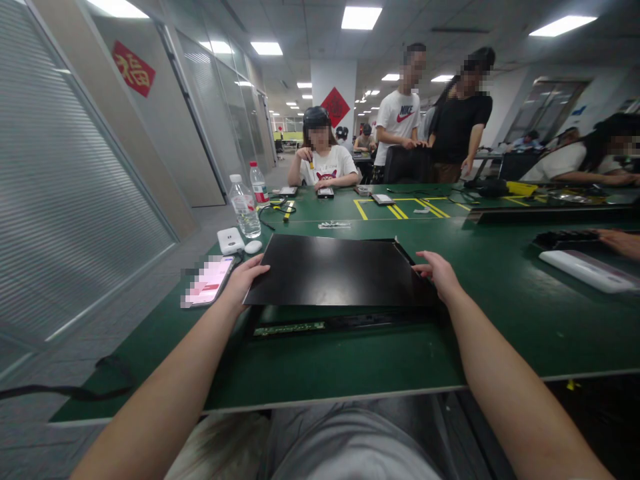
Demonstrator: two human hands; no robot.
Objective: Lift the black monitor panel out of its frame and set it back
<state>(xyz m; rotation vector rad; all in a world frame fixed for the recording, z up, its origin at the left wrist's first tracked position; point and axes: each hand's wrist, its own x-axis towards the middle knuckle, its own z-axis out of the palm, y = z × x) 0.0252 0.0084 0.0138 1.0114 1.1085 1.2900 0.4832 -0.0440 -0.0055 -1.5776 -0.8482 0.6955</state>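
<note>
A flat, glossy black panel [330, 270] is in front of me, its near edge raised above the table. My left hand [243, 279] grips its left edge, thumb on top and the other fingers out of sight underneath. At the right edge, my right hand [436, 272] closes its fingertips on the rim, beside a dark frame side [404, 251]. Beneath the near edge, a dark strip with a green circuit board [290, 329] shows. The panel hides whatever else lies under it.
On the left are a phone [210, 280], a white device [231, 241] and two bottles [246, 210]. Small metal pieces [335, 225] lie beyond the panel. A white bar-shaped device [587, 270] sits at right near another person's hand [620, 241]. Someone sits across the green table [510, 327].
</note>
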